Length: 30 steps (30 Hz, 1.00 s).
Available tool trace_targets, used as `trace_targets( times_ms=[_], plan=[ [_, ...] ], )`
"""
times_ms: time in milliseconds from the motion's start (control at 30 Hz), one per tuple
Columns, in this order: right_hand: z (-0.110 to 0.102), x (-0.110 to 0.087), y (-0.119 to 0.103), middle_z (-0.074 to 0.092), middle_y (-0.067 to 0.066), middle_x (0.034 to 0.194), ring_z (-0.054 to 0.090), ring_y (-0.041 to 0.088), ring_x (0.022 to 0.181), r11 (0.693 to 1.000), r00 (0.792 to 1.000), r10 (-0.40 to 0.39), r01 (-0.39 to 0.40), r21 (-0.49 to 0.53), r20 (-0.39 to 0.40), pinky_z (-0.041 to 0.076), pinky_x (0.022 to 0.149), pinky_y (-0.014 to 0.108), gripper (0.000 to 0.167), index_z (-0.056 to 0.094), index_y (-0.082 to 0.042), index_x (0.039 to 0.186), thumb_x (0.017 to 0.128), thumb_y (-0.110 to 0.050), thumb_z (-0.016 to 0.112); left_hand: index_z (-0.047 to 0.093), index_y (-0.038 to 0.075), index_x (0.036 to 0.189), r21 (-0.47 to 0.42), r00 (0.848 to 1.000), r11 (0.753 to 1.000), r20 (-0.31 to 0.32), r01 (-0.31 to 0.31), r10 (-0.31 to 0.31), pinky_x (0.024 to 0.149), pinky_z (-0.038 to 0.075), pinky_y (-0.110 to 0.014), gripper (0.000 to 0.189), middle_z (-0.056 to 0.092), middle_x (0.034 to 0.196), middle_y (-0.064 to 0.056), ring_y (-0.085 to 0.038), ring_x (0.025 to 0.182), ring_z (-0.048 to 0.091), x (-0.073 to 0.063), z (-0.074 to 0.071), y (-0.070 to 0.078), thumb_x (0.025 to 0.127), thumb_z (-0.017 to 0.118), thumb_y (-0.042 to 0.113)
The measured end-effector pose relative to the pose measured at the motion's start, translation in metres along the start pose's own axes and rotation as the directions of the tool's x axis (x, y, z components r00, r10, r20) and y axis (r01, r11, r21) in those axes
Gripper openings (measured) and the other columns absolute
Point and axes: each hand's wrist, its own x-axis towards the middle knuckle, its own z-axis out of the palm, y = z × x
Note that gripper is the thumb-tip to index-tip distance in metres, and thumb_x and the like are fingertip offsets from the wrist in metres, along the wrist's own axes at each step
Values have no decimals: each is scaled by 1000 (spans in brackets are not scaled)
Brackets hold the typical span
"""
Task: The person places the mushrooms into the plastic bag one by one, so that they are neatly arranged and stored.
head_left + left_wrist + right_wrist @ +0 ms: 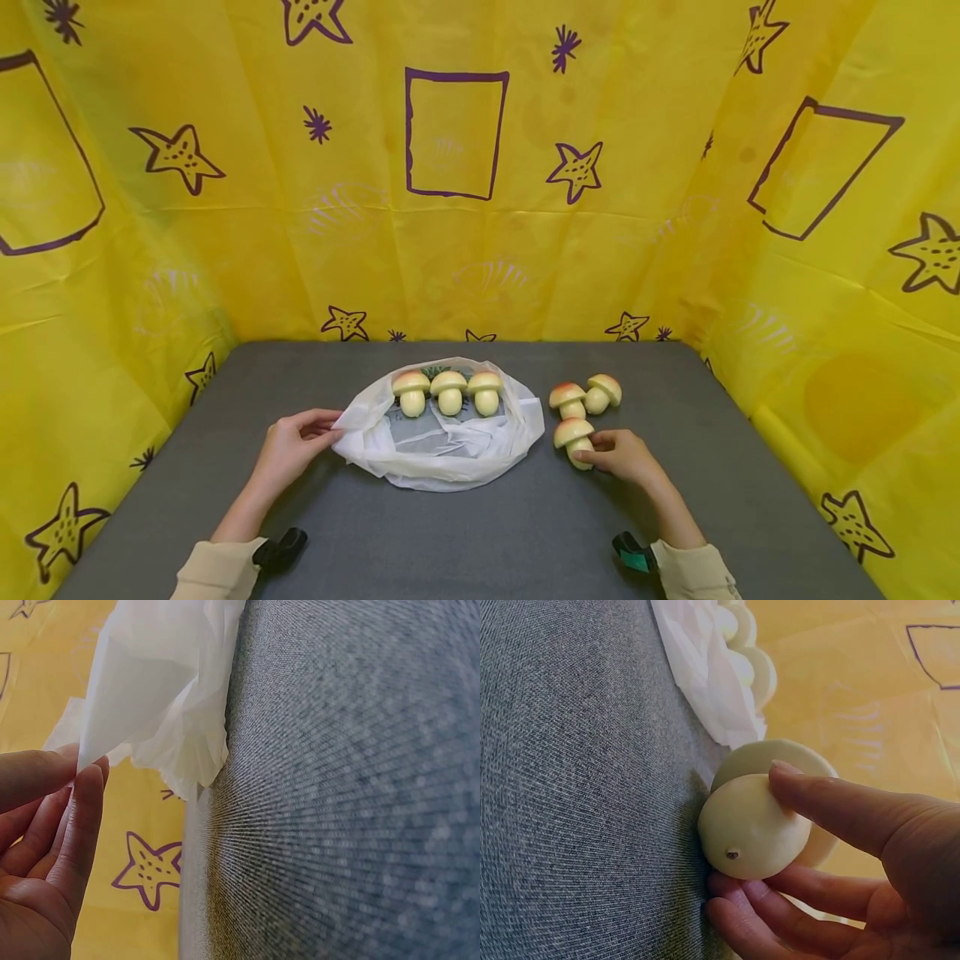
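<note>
A white plastic bag (442, 471) lies spread on the table with its mouth opened wide. Three toy mushrooms with pale stems and reddish-yellow caps, the middle one (450, 398) among them, stand in a row inside it. My left hand (296, 446) pinches the bag's left edge between thumb and fingers, and the left wrist view shows the thin plastic (142, 697) drawn taut from the fingertips. To the right of the bag, my right hand (618, 454) holds a mushroom (573, 435) by its stem, thumb on one side and fingers beneath. The stem's end (754, 825) faces the right wrist camera.
Just beyond the held mushroom lie two more mushrooms, one upright (567, 398) and one tilted (602, 393). A dark grey cloth covers the table (450, 542). Yellow curtains (465, 250) with purple drawings enclose the back and both sides.
</note>
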Motion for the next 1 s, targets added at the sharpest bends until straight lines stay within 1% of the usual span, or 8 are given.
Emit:
trace_targets(
  times_ms=[200, 367, 500, 667, 867, 1000],
  plan=[
    [0, -3, -2, 71, 7, 87, 63, 12, 69, 1000, 1000, 27, -27, 3, -7, 51, 63, 27, 43, 69, 1, 104, 78, -32, 77, 72, 7, 103, 0, 1000, 1000, -2, -6, 6, 64, 51, -14, 27, 71, 88, -9, -2, 71, 60, 1, 1, 0, 80, 77, 18],
    [-1, -5, -6, 72, 9, 90, 65, 14, 70, 999, 999, 32, -32, 18, -15, 52, 64, 27, 45, 68, 2, 106, 78, -32, 77, 72, 7, 103, 5, 1000, 1000, -3, -11, 11, 64, 51, -14, 27, 71, 88, -8, -2, 71, 60, 1, 1, 0, 80, 77, 18],
    [-2, -6, -9, 72, 11, 90, 67, 16, 70, 999, 999, 22, -21, 43, -24, 52, 63, 26, 43, 68, 3, 104, 78, -31, 77, 72, 6, 103, -2, 1000, 1000, -2, -12, 12, 64, 50, -14, 26, 70, 88, -9, -2, 72, 60, 1, 1, 1, 80, 76, 18],
    [-4, -6, -13, 72, 9, 86, 67, 19, 68, 999, 1000, -7, 8, 41, -25, 51, 62, 27, 37, 70, 0, 99, 79, -30, 76, 72, 7, 104, -8, 1000, 1000, 2, -4, 4, 64, 50, -14, 27, 71, 89, -8, -3, 72, 60, 0, 1, 1, 80, 76, 19],
    [-5, -5, -19, 73, 8, 88, 68, 19, 70, 999, 999, -24, 25, 30, -27, 51, 63, 27, 40, 70, -1, 101, 79, -34, 76, 72, 8, 104, -4, 1000, 1000, 2, -2, 2, 64, 51, -14, 28, 71, 89, -8, -3, 72, 60, 0, 0, 0, 80, 77, 20],
    [-7, -5, -23, 73, 8, 87, 68, 20, 71, 998, 999, -43, 44, 36, -21, 51, 63, 26, 38, 70, -2, 99, 80, -34, 76, 72, 7, 104, -2, 1000, 1000, 0, -7, 7, 64, 51, -14, 27, 71, 88, -8, -2, 72, 60, 0, 0, 0, 80, 77, 19]
  ],
)
